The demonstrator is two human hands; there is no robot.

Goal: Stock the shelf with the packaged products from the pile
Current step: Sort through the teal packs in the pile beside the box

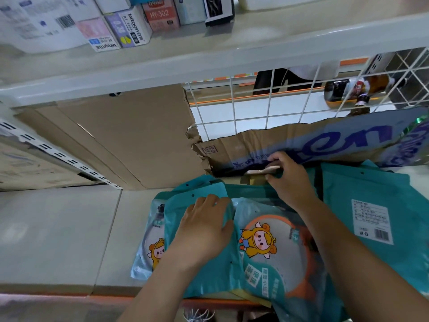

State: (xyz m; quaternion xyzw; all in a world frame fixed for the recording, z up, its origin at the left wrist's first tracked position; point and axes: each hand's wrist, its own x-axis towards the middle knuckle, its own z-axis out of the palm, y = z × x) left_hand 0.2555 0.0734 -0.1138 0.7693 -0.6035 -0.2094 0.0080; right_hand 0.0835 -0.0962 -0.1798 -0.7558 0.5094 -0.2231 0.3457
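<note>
While teal packages [383, 205] lie piled on the shelf [58, 228], the left hand [204, 226] curls its grip onto one; the right hand [290, 180] pinches a pale flat item [264, 170] beside torn cardboard [243, 147].

The packages [267, 240] lie overlapped on the shelf [58, 228], right of centre. Behind them, cardboard sheets [130, 135] stand against the wire grid [250, 108]. Above, boxes [125, 26] stand on the upper shelf [209, 49].
</note>
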